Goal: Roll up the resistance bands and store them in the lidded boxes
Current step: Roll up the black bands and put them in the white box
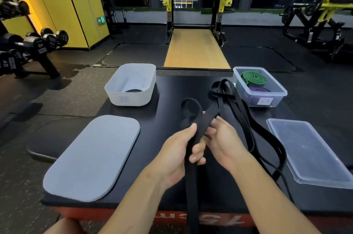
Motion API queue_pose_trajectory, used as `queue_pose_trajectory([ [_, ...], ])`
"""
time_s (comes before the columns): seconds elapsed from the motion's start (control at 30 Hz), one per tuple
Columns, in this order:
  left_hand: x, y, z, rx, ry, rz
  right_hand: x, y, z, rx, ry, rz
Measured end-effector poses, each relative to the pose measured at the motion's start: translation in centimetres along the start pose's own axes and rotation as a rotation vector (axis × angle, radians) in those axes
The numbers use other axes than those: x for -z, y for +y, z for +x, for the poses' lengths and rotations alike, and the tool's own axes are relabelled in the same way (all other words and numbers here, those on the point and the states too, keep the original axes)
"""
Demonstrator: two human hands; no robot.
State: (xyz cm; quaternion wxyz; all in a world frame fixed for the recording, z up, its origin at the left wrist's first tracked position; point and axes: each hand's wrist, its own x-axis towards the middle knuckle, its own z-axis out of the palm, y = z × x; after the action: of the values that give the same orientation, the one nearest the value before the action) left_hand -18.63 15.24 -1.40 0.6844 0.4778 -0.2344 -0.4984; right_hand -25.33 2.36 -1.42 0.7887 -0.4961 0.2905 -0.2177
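Black flat rubber resistance band [191, 176] sits above the middle of the black desk [168, 88], with the left hand [177, 155] curling its fingers [197, 159] round it and the right hand [223, 140] pinching it just beside. Its loose loops trail towards the far right and one length hangs over the near edge. Far right stands a clear plastic box [275, 98] holding a rolled green band [253, 77] and a purple band [258, 89], its clear lid [309, 151] nearer. On the left are a white box [131, 98] and a grey lid [91, 157].
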Motion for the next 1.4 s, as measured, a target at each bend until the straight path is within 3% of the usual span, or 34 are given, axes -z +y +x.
queue_pose_trajectory([
  [0.1,-0.1,0.0,-0.7,-0.018,-0.131,0.119,0.5,-0.6,2.0,0.058,0.182,-0.011],
  [0.23,0.0,0.4,-1.0,-0.043,-0.062,0.102,2.1,-0.9,3.8,0.149,0.311,-0.818],
  [0.27,0.2,0.4,-1.0,-0.035,-0.040,0.090,2.2,-1.0,4.1,0.185,0.351,-0.802],
  [0.37,0.7,0.3,-1.0,0.008,0.000,0.028,1.6,-1.9,4.5,0.233,0.298,-0.390],
  [0.6,0.8,0.0,-0.5,0.160,0.142,0.035,-0.1,-2.5,4.1,0.246,0.050,0.158],
  [0.83,0.2,-1.7,-0.3,0.143,0.349,0.206,-0.8,-3.9,5.2,0.361,-0.037,0.315],
  [1.0,0.5,-2.4,0.1,0.086,0.439,0.345,-1.1,-5.8,6.7,0.311,-0.003,0.523],
  [1.03,0.7,-2.5,0.1,0.095,0.459,0.326,-1.1,-6.0,7.2,0.299,0.029,0.451],
  [1.2,1.5,-3.1,0.2,0.183,0.495,0.167,0.4,-4.2,9.7,0.069,0.062,-0.377],
  [1.4,2.0,-3.1,0.3,0.213,0.496,0.089,2.4,-1.3,9.2,0.130,0.294,-0.794],
])
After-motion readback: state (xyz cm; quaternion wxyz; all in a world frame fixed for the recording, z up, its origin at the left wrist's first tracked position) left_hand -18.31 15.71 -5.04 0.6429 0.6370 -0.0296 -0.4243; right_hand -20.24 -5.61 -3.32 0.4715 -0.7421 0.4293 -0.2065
